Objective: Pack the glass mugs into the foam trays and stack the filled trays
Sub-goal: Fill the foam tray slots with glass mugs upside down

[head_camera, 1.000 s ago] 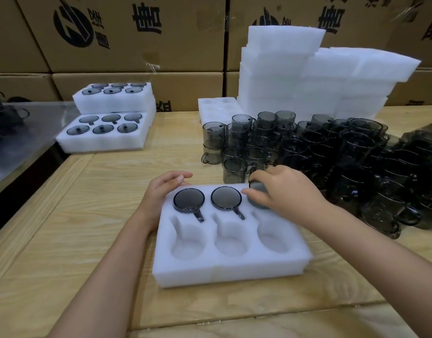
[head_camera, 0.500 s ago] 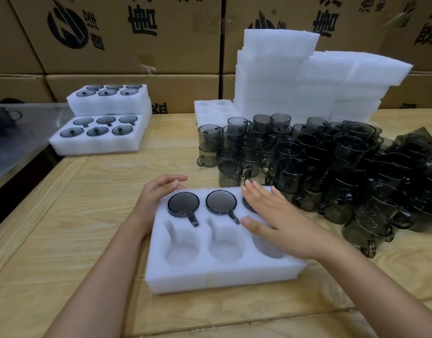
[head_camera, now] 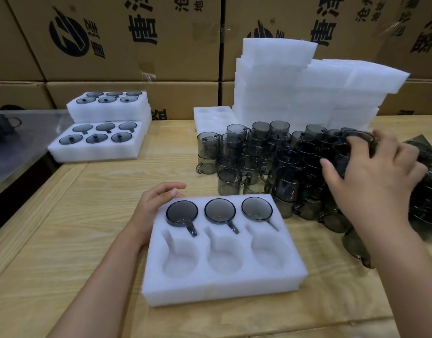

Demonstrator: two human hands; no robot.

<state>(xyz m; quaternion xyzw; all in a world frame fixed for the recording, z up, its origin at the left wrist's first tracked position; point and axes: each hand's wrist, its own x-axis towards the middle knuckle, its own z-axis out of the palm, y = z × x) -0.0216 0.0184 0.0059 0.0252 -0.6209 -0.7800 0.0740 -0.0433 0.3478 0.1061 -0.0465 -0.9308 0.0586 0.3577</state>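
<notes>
A white foam tray point(head_camera: 222, 286) lies on the wooden table in front of me. Its far row holds three smoky glass mugs point(head_camera: 220, 211) upside down, handles pointing toward me; the three near pockets hold nothing. My left hand point(head_camera: 154, 206) rests on the tray's far left corner, fingers relaxed. A dense cluster of loose glass mugs point(head_camera: 283, 162) stands to the right, some stacked. My right hand point(head_camera: 376, 186) reaches over that cluster with fingers spread, its fingertips touching the rim of a mug at the back.
Filled foam trays point(head_camera: 98, 152) are stacked in steps at the far left. A tall pile of unfilled foam trays point(head_camera: 295, 93) stands behind the mugs, with a single tray point(head_camera: 210, 118) beside it. Cardboard boxes point(head_camera: 137, 45) wall the back. A metal surface point(head_camera: 20, 147) adjoins the table's left.
My right hand let go of the third mug in the tray's far row and moved right and back, onto the mug cluster. My left hand stayed on the tray's corner.
</notes>
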